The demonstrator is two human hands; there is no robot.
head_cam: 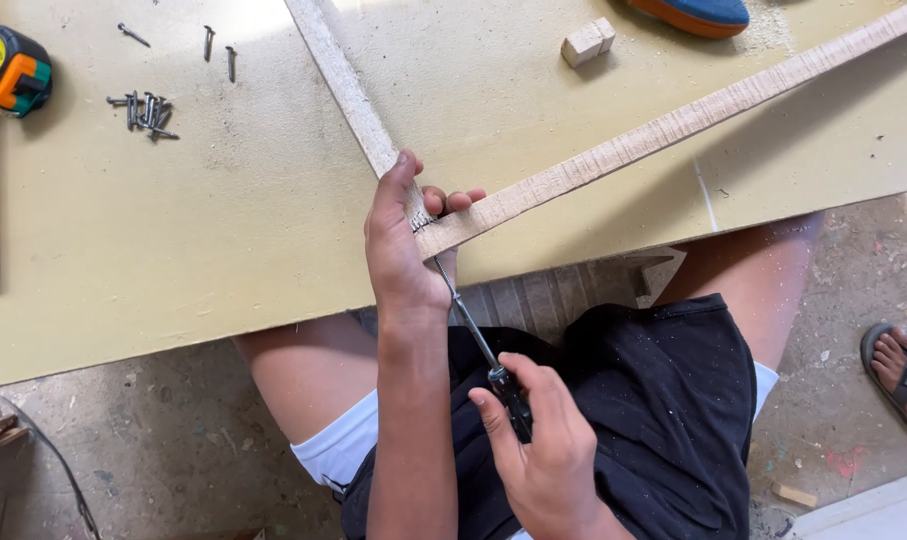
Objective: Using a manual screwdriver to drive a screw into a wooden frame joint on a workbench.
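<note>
Your left hand (398,250) is clamped over the joint where two wood strips meet, near the bench (173,250) front edge: thumb on top, fingers curled round the far side w/ tips showing past the long pale strip (673,125). That strip runs up-right to the bench corner; the grey strip (343,85) runs up-left from under your hand.

Your right hand (543,450) is closed round the dark handle of a screwdriver (473,330), low over your lap. Its shaft angles up-left, tip at the end of the pale strip, right by your left palm.

Elsewhere on the bench: pile of screws (145,112) top-left w/ a few loose ones nearby, tape measure (11,70) at the left edge, small wood block (587,42) up top. A sandalled foot (898,375) is on the floor, far right.
</note>
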